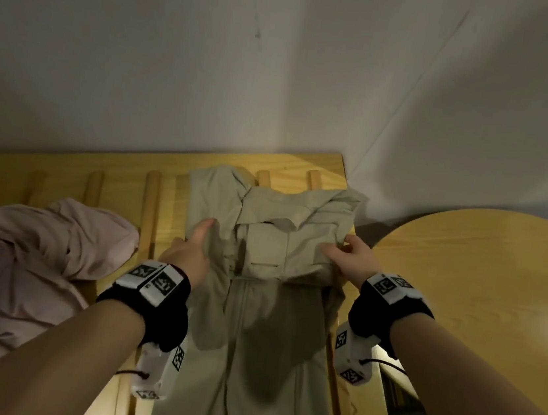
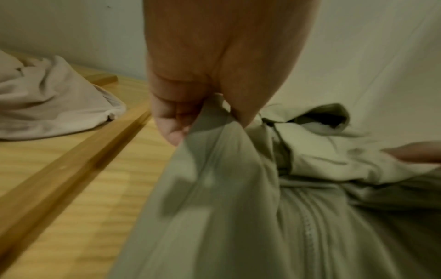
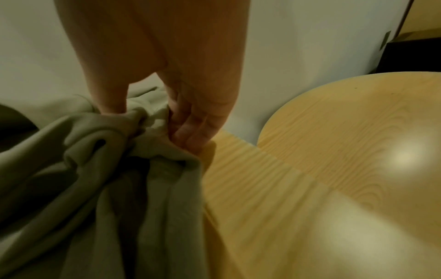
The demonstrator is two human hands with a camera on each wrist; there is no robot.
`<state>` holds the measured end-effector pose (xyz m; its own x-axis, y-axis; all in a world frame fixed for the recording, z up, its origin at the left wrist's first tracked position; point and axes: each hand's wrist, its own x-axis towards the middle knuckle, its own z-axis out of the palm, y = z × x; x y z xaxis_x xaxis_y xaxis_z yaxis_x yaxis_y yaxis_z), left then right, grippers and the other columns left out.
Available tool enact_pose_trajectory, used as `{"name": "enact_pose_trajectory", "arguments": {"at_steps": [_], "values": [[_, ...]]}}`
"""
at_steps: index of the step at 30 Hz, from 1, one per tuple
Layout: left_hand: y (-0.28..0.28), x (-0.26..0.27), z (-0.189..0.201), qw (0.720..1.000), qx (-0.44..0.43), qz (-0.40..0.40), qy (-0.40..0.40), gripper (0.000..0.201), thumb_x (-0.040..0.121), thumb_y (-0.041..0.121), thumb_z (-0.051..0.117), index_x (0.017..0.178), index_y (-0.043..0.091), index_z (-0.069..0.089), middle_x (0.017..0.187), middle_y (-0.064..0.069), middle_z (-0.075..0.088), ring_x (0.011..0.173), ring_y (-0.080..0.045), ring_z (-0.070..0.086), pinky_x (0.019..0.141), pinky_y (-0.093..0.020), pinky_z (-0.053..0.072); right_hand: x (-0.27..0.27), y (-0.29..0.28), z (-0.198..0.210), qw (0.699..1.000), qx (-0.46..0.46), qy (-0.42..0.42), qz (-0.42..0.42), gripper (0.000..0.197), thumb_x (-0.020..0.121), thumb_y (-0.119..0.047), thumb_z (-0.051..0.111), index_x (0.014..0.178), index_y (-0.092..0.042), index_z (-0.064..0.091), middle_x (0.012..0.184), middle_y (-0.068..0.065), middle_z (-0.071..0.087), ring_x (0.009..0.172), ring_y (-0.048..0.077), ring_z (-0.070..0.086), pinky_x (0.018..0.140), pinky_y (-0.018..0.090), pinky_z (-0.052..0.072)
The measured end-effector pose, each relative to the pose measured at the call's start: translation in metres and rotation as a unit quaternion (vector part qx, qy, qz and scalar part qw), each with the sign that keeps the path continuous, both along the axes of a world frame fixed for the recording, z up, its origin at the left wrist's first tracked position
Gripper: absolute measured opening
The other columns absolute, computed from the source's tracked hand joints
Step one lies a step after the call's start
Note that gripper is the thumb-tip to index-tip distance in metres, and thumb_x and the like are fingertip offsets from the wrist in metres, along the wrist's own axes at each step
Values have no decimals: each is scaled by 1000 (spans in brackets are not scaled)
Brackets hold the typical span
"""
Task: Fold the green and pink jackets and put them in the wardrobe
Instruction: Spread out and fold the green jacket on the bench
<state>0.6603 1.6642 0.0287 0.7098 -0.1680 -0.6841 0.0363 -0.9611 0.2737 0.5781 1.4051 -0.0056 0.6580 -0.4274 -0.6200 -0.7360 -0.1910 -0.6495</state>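
Note:
The pale green jacket point(image 1: 267, 275) lies lengthwise on the wooden slatted surface point(image 1: 114, 174), its upper part bunched towards the wall. My left hand point(image 1: 197, 242) pinches a fold at the jacket's left edge point(image 2: 214, 151) between thumb and fingers. My right hand point(image 1: 346, 257) grips bunched green fabric point(image 3: 133, 132) at the right edge, thumb on top and fingers underneath. The pink jacket point(image 1: 29, 253) lies crumpled in a heap to the left, untouched; the left wrist view shows the pink jacket point(image 2: 52, 105) at the far left.
A round wooden table point(image 1: 483, 288) stands close on the right, next to the slatted surface. A white wall point(image 1: 282, 70) runs directly behind both. Raised wooden slats point(image 1: 149, 212) cross the surface between the two jackets.

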Motion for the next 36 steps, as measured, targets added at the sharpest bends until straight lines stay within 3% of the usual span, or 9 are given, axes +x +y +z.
{"name": "enact_pose_trajectory", "arguments": {"at_steps": [2, 4, 8, 13, 17, 22, 27, 32, 36], "values": [[0, -4, 5, 999, 34, -21, 13, 66, 96, 25, 42, 144, 43, 1, 134, -21, 39, 112, -38, 51, 91, -41, 47, 3, 3, -1, 1000, 13, -5, 7, 54, 83, -23, 66, 130, -13, 41, 117, 9, 55, 103, 28, 54, 87, 40, 48], [-6, -7, 9, 996, 79, -31, -24, 64, 95, 28, 43, 143, 43, 4, 147, -16, 15, 131, -41, 29, 104, -48, 37, 4, 6, -2, 999, 28, -25, 0, 59, 81, -15, 67, 133, -13, 37, 125, 11, 52, 112, 28, 51, 93, 40, 46], [-28, -12, -2, 961, 33, -204, -184, 96, 81, 3, 50, 145, 39, -12, 154, 1, -20, 144, -29, -16, 117, -48, 3, 5, 8, 1, 997, 35, -73, 2, 61, 81, -7, 65, 134, -14, 36, 124, 8, 51, 107, 20, 48, 87, 29, 41], [-58, -12, -21, 952, -38, -261, -154, 96, 83, 1, 44, 144, 36, -22, 155, 11, -21, 143, -12, -19, 116, -39, -5, 5, 5, 1, 996, 53, -72, 6, 70, 80, -5, 66, 139, -17, 32, 130, 8, 51, 120, 27, 49, 102, 41, 42], [-76, -16, -24, 944, 12, -314, -103, 92, 84, 6, 45, 143, 43, -15, 157, 9, -17, 145, -22, -15, 113, -54, -9, 5, 1, -2, 996, 56, -68, 11, 74, 79, -5, 68, 142, -16, 30, 133, 10, 50, 123, 29, 48, 105, 47, 40], [-82, -22, -25, 935, 65, -336, -87, 70, 93, 24, 38, 146, 43, -4, 156, 6, -21, 143, -27, -21, 109, -61, -13, 3, 3, -2, 991, 60, -119, 9, 72, 80, -1, 66, 140, -22, 32, 131, 7, 51, 120, 25, 49, 103, 39, 42], [-90, -25, -24, 946, 7, -304, -110, 57, 95, 37, 31, 148, 29, 12, 159, 8, -5, 145, -19, -14, 113, -56, -6, 3, 20, 7, 982, -21, -179, 58, 67, 81, -2, 59, 138, -26, 33, 111, -16, 54, 106, 17, 55, 83, 21, 47], [-97, -19, -20, 979, -143, -147, -2, 40, 95, 32, 34, 133, 23, 33, 153, -6, 23, 142, -29, 16, 116, -42, 17, 8, 40, 16, 977, -16, -185, 101, 85, 81, -1, 56, 148, -29, 12, 137, 0, 48, 120, 21, 51, 94, 24, 40], [-96, -9, -14, 959, -272, 23, 76, 31, 97, 37, 33, 127, 32, 29, 118, -4, 53, 105, -23, 52, 88, -33, 39, 12, 47, 19, 976, 18, -183, 115, 87, 82, 1, 55, 149, -27, 8, 126, -7, 44, 110, 1, 43, 76, -6, 32]]}}
